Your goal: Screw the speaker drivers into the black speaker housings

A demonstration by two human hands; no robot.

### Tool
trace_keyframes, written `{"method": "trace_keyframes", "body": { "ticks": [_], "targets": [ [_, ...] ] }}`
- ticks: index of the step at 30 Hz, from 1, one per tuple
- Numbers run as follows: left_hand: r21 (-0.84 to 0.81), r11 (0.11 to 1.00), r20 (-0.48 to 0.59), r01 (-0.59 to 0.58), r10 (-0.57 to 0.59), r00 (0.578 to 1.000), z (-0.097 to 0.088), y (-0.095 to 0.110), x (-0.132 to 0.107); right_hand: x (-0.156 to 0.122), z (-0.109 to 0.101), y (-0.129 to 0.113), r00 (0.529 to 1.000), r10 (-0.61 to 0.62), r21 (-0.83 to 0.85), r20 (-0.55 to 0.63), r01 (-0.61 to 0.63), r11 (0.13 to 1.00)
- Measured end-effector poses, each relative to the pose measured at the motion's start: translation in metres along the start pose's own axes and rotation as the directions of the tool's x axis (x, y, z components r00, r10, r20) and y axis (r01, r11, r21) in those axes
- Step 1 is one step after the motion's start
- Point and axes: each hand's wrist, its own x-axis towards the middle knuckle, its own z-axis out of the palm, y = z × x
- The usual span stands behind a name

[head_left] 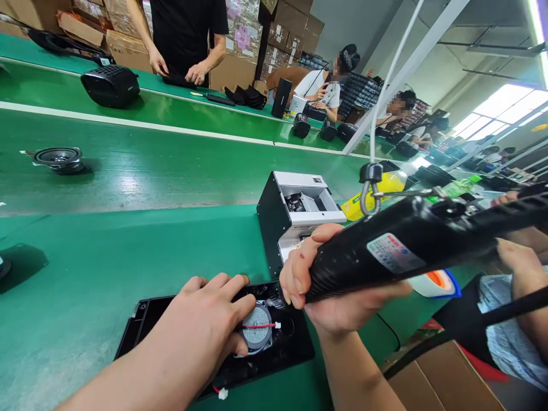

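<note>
My right hand is wrapped around a black electric screwdriver, which hangs from a metal hook and cable. The screwdriver's tip points down at the upper edge of a round speaker. That speaker sits back side up in a black plastic housing and carries a red wire with a small white connector. My left hand lies across the housing, thumb and fingers closed around the speaker's left side. Another white plug pokes out below the housing's near edge.
A white and black screw feeder stands just beyond the housing. One loose speaker lies at the left on the green belt. Behind it are a black speaker box and a co-worker's hands. A roll of tape is at the right.
</note>
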Motion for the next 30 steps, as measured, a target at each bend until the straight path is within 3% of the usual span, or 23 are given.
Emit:
{"method": "trace_keyframes", "body": {
  "ticks": [12,15,18,21,23,27,30],
  "targets": [
    [-0.016,0.999,0.022,0.037,-0.037,0.999,-0.004,0.004,0.001,-0.006,0.002,0.01,0.999,-0.053,-0.043,0.006,0.053,0.998],
    [-0.008,1.0,-0.083,-0.024,0.024,0.996,0.007,-0.005,-0.007,-0.003,0.002,-0.011,0.99,-0.131,-0.076,-0.057,0.127,0.989],
    [0.048,0.979,-0.246,-0.198,0.204,0.948,0.025,-0.025,-0.025,0.002,-0.008,-0.051,0.959,-0.267,-0.122,-0.096,0.255,0.959],
    [0.191,0.94,-0.293,-0.284,0.331,0.897,0.046,-0.046,-0.043,0.013,-0.021,-0.087,0.917,-0.394,-0.23,-0.063,0.371,0.9],
    [0.281,0.921,-0.297,-0.268,0.349,0.889,0.057,-0.055,-0.048,0.022,-0.026,-0.096,0.883,-0.467,-0.32,-0.049,0.429,0.845],
    [0.342,0.898,-0.279,-0.277,0.379,0.882,0.068,-0.058,-0.049,0.038,-0.024,-0.084,0.843,-0.536,-0.404,-0.041,0.476,0.781],
    [0.317,0.91,-0.327,-0.267,0.369,0.87,0.068,-0.056,-0.048,0.043,-0.023,-0.068,0.853,-0.522,-0.441,-0.007,0.466,0.767]
  ]
}}
